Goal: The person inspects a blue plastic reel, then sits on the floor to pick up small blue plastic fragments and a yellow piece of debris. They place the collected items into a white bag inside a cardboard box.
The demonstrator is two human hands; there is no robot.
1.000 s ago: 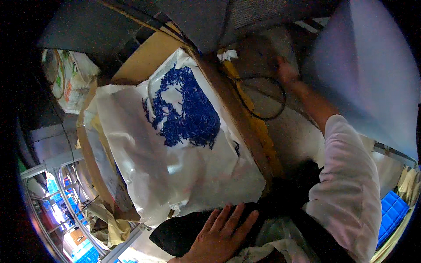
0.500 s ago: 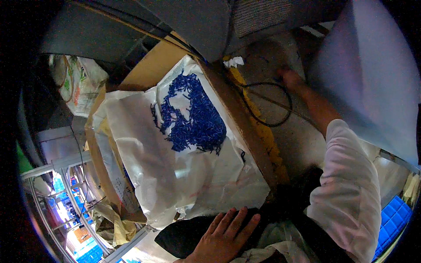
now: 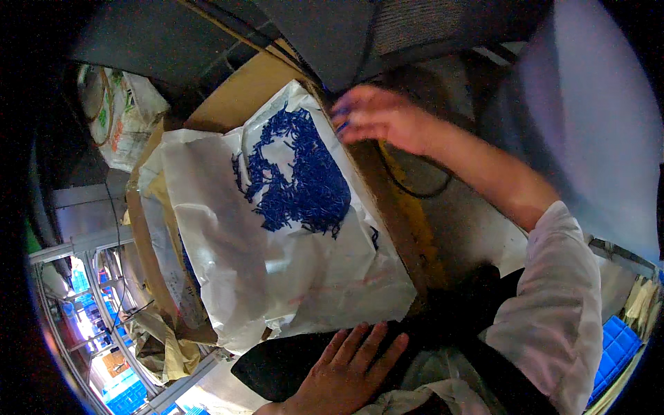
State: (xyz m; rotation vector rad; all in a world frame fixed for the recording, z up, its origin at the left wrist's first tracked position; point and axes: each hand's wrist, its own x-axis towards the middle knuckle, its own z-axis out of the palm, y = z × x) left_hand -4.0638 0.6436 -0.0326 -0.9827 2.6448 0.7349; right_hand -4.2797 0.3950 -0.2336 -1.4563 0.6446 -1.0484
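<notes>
My right hand point(image 3: 391, 119) hovers at the right rim of an open cardboard box point(image 3: 232, 97), slightly blurred. Its fingers are closed, with bits of dark blue showing between them, like the small blue strips point(image 3: 311, 190) heaped inside. That pile of short, thin pieces lies on a white plastic sheet or bag point(image 3: 238, 249) lining the box. A few stray strips point(image 3: 374, 238) rest apart, near the box's right wall. On my dark-clothed knee point(image 3: 277, 370), my left hand point(image 3: 346, 370) lies flat with fingers spread, holding nothing.
A black cable loop point(image 3: 422, 195) lies on the floor right of the box, beside a yellow floor stripe point(image 3: 408, 207). Dark grey machine panels point(image 3: 311, 34) hang over the far side. A white printed sack point(image 3: 128, 117) stands at left; blue crates point(image 3: 615, 356) are at lower right.
My right hand has come up from the floor beyond the cable and moved left to the box rim, with blue strips in its fingers. My left hand stays on the knee.
</notes>
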